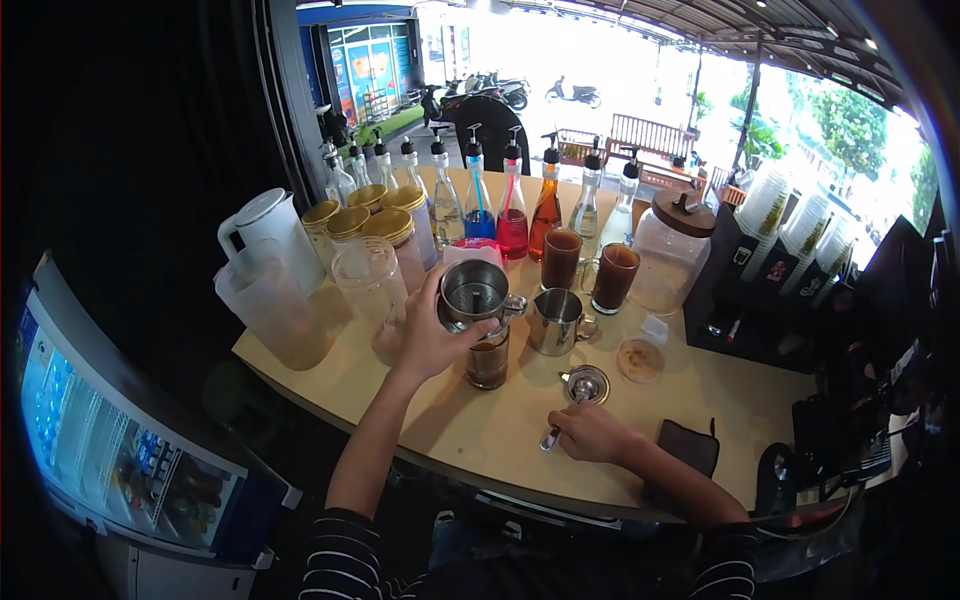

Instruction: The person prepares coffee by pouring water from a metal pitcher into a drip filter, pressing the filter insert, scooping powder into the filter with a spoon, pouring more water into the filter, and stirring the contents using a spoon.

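Observation:
My left hand [437,335] grips a round metal cup [474,289] with a handle, its open top facing the camera. Directly beneath it stands a glass [487,364] of brown liquid. My right hand [588,431] is closed on the handle of a metal spoon [551,436]. The spoon's head is over a small metal strainer [586,384] on the table. A steel pitcher [556,322] stands just right of the cup. Behind the pitcher are two glass mugs of dark brown drink, one [561,259] left of the other [613,278].
Pump bottles [512,215] line the back of the table [450,435]. Lidded jars [395,240] and plastic pitchers [275,310] stand left. At right are a wooden-lidded jar [675,250], a round lid [640,360], a dark cloth [688,447] and a cup rack [760,290].

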